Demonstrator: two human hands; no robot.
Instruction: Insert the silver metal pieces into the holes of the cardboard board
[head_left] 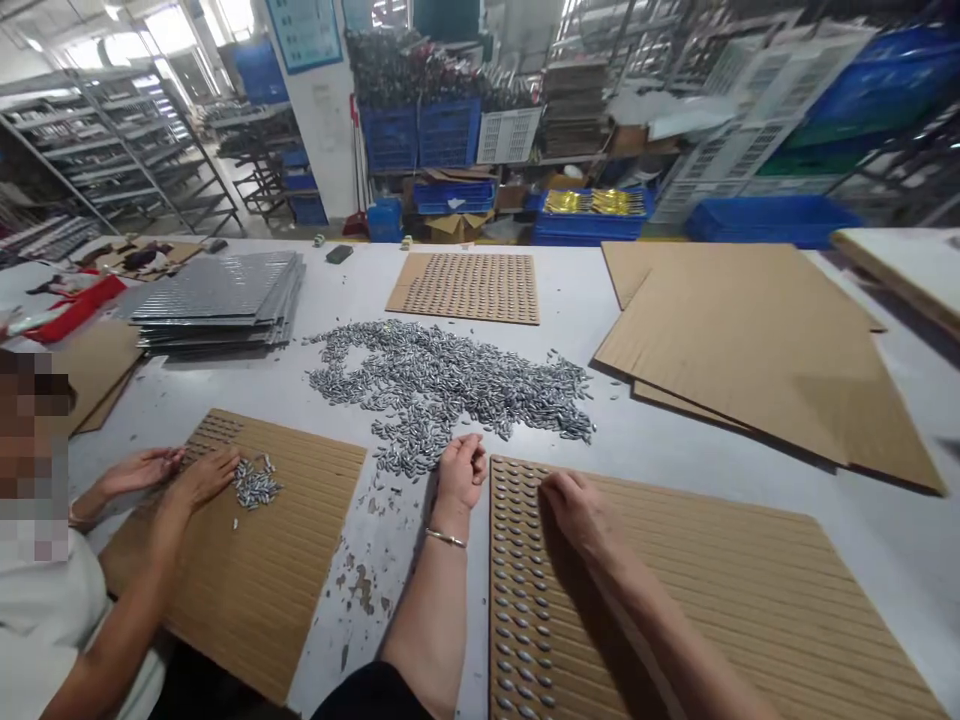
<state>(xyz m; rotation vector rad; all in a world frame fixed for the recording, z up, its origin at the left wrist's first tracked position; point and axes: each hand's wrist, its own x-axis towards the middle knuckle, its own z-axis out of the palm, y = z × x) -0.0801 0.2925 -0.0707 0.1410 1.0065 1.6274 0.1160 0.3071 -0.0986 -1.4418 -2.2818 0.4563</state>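
My left hand (461, 470) is closed, with fingertips curled together, beside the near edge of a loose pile of small grey spindle-shaped metal pieces (450, 375). What it holds, if anything, is hidden by the fingers. My right hand (577, 508) pinches at the top of a corrugated cardboard sheet (720, 590), by the third column of pieces. Its fingertips hide whatever is between them. Columns of the same metal pieces (521, 605) lie in the grooves along the sheet's left side.
At left, a co-worker's hands (206, 475) work on another cardboard sheet (247, 590) with a small heap of pieces (256, 482). A filled sheet (465, 287) lies at the back. Grey sheets (217, 290) are stacked back left, plain cardboard (750, 350) back right.
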